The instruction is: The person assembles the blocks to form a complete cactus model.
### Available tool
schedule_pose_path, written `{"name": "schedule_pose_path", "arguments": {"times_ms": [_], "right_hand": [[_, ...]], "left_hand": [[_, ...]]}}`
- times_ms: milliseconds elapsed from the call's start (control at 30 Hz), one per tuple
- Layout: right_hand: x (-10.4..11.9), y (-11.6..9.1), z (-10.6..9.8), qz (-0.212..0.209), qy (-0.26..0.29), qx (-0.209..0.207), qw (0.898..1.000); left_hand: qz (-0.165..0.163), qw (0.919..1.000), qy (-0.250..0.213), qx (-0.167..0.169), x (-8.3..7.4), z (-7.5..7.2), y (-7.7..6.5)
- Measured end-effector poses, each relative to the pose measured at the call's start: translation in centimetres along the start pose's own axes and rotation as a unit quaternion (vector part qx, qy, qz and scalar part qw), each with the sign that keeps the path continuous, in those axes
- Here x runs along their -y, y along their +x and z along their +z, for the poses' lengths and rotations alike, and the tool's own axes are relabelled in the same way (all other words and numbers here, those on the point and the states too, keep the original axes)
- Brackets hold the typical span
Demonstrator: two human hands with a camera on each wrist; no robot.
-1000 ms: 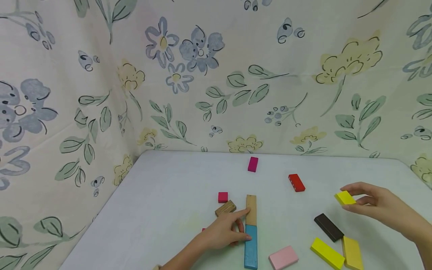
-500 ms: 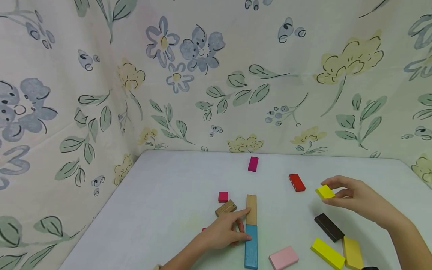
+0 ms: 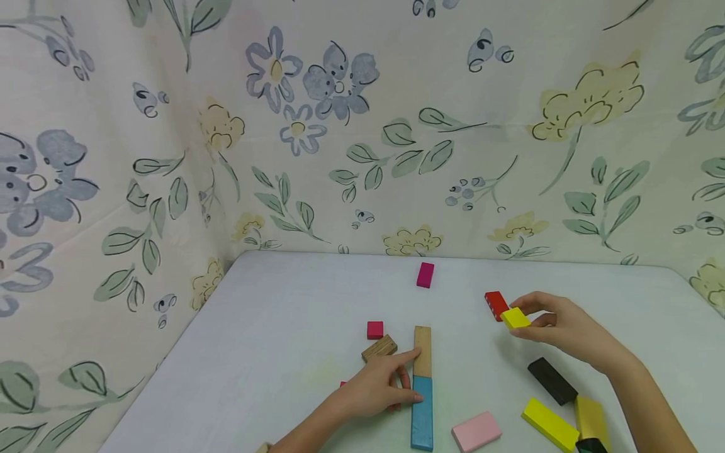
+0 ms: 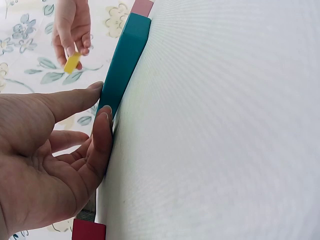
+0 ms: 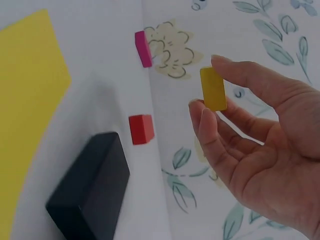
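Observation:
A small yellow block [image 3: 515,318] is pinched between the thumb and fingers of my right hand [image 3: 557,324], raised above the table near the red block [image 3: 495,305]. In the right wrist view the yellow block [image 5: 213,89] stands between the fingertips. My left hand [image 3: 370,387] rests beside a line of two blocks laid end to end, a wooden block [image 3: 422,350] and a blue block [image 3: 421,415]. Its index fingertip touches the wooden one and its thumb touches the blue one. The left wrist view shows the thumb against the blue block's [image 4: 125,60] side.
On the white table [image 3: 294,296] lie a magenta block [image 3: 425,275], a small crimson block [image 3: 375,330], a brown wooden block [image 3: 379,348] and a pink block [image 3: 476,431]. At right are a black block [image 3: 552,380] and a long yellow block [image 3: 549,425]. Floral cloth [image 3: 362,126] hangs behind.
My right hand has moved left with the yellow block, from beyond the black block to beside the red block. The left hand stays on the wooden and blue blocks.

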State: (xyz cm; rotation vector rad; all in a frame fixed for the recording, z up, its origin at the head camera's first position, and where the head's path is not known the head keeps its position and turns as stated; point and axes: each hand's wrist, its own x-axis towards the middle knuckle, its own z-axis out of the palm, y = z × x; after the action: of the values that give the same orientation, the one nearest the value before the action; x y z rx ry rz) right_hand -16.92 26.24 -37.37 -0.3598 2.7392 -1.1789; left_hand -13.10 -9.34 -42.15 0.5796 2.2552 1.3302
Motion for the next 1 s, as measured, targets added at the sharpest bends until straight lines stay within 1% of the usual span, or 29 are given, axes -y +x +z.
{"name": "schedule_pose_path", "arguments": {"times_ms": [267,467,567,733,1000], "right_hand": [[1.1,1.2,1.7,-0.014,0.024,0.0,1.0],[2.0,2.2,2.7,-0.017,0.041,-0.005,0.999],[2.4,2.7,3.3,-0.016,0.038,-0.013,0.999],[3.1,3.4,4.2,-0.014,0.018,-0.029,0.999],[4.0,4.3,5.0,-0.014,0.022,-0.034,0.999]], "left_hand": [[-0.001,1.0,0.0,-0.001,0.1,0.1,0.1],[0.003,1.0,-0.004,0.0,0.1,0.0,0.0],[0.004,1.0,-0.003,0.0,0.1,0.0,0.0],[-0.003,1.0,0.001,0.0,0.1,0.0,0.1],[-0.015,0.9999,0.003,-0.003,0.0,0.1,0.1]]}}
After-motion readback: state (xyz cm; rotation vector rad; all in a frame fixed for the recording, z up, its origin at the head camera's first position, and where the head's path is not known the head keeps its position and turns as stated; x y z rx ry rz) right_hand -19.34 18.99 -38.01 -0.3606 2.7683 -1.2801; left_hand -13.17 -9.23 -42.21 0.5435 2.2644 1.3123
